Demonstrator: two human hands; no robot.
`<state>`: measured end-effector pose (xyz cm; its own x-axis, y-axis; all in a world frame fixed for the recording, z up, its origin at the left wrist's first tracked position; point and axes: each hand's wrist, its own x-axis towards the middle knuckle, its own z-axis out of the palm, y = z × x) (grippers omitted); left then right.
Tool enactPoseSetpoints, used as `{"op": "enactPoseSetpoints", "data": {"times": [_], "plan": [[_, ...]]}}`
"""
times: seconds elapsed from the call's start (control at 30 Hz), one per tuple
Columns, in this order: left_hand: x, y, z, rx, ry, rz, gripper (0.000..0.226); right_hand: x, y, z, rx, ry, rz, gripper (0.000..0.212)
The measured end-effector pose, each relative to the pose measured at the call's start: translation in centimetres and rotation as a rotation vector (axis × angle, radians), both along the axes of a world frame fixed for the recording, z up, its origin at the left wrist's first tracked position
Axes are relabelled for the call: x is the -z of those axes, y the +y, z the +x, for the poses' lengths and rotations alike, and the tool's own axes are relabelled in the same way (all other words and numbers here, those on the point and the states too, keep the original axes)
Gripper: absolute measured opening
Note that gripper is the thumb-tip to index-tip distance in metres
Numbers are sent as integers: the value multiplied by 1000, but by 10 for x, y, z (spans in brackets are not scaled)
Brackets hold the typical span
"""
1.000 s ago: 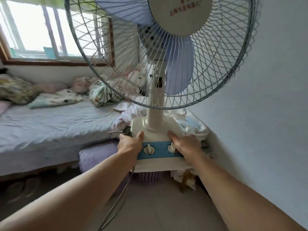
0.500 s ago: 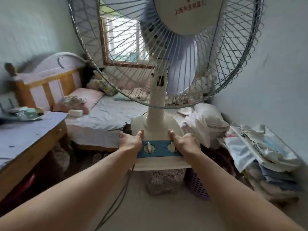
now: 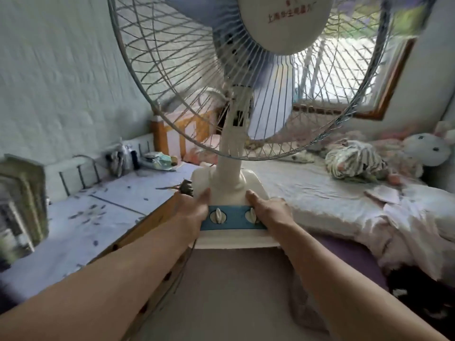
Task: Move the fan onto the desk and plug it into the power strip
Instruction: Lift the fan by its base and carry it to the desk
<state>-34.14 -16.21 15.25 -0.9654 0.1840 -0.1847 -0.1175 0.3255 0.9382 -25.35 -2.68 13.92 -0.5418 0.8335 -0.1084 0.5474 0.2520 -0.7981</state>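
Here, at the left, the desk (image 3: 81, 225) lies under a pale blue patterned cloth, with clutter along its wall side. The left hand (image 3: 194, 209) clasps the left edge of the table fan (image 3: 231, 185) base, thumb on top. The fan is held upright in the air, beside the desk's near edge, its cord (image 3: 182, 264) hanging below. The right hand (image 3: 269, 209) grips the base's right edge. Further right lies the bed (image 3: 320, 193) with bundled bedding.

We see the white fan (image 3: 231, 183) upright and held clear of the floor, its blue panel carrying two knobs. The cloth-covered desk (image 3: 98, 217) lies just left of its base.
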Motion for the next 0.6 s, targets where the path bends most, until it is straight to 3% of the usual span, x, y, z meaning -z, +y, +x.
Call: {"op": "enactPoseSetpoints", "data": {"times": [0.13, 0.6], "plan": [[10, -14, -50, -158, -15, 81, 63, -1, -5, -64, -100, -28, 7, 76], [39, -60, -194, -626, 0, 7, 65, 17, -35, -271, -538, -124, 56, 78]]}}
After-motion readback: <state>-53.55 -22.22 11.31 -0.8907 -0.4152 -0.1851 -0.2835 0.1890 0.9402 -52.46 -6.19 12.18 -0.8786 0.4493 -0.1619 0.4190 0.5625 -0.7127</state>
